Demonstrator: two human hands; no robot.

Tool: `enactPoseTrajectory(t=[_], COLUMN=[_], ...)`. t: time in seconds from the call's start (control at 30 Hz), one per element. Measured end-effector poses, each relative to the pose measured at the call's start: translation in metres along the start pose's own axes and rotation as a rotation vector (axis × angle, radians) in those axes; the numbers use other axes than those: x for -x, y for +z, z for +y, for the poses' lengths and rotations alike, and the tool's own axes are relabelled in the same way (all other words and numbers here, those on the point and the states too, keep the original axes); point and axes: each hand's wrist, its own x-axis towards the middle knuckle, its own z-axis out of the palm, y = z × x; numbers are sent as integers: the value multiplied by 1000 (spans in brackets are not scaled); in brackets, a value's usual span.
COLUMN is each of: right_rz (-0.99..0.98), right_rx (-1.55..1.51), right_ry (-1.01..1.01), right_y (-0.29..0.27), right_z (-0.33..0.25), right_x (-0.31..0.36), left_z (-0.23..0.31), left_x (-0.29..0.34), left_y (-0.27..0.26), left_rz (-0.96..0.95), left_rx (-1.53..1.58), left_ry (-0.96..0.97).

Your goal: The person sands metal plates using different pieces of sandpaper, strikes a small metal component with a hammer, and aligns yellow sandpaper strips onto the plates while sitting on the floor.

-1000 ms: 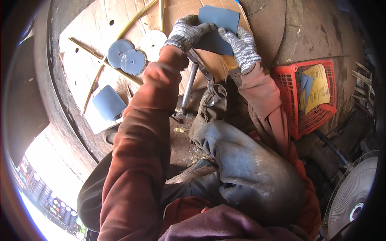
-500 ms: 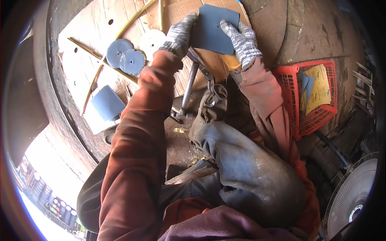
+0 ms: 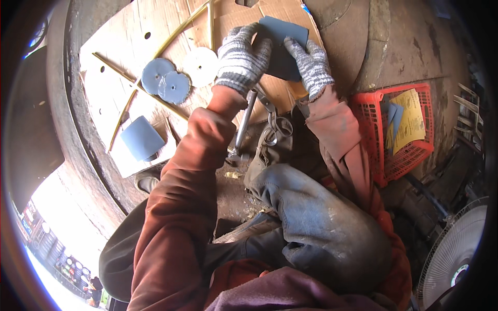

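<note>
In my hands, over the far right of a cardboard sheet [image 3: 122, 44], is a blue-grey sheet of sandpaper [image 3: 282, 44]. My left hand [image 3: 243, 59], in a grey-and-white striped knit glove, closes on the sheet's left edge, its fingertips partly hidden. Gloved alike, my right hand [image 3: 315, 67] grips the right side, thumb laid on top. To the left lie two overlapping blue-grey discs [image 3: 174, 87] and a pale disc [image 3: 201, 66]. Closer to me is a blue-grey square piece [image 3: 141, 138]. Below my hands are metal shears [image 3: 271, 116] and a hammer [image 3: 244, 122].
Thin yellowish strips [image 3: 179, 31] cross the cardboard. A red plastic basket [image 3: 368, 124] on the right holds a yellow printed sheet [image 3: 407, 116] and blue pieces. At the lower right stands a fan [image 3: 456, 254]. My bent knee [image 3: 316, 212] is below the shears.
My left hand has shifted right and turned, its back now showing over the sandpaper's left part. The sheet has tilted and looks darker. My right hand has moved slightly toward me.
</note>
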Motion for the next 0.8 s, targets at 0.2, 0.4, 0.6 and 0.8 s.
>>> enactPoseTrajectory(t=[0.2,0.4,0.6,0.8], right_rz=[63,15,53,13], right_rx=[38,145,-148,-83], right_ry=[6,64,237,25], right_y=[-12,-6,-7,-3], right_z=[12,2,-11,8], right_x=[-7,-11,4,-3], left_z=[37,41,22,-10], left_x=[6,7,-5,18], left_y=[9,17,-5,-94], left_rz=[184,115,88,191], left_rx=[-167,-296,883,778], left_ry=[125,292,-472,-479])
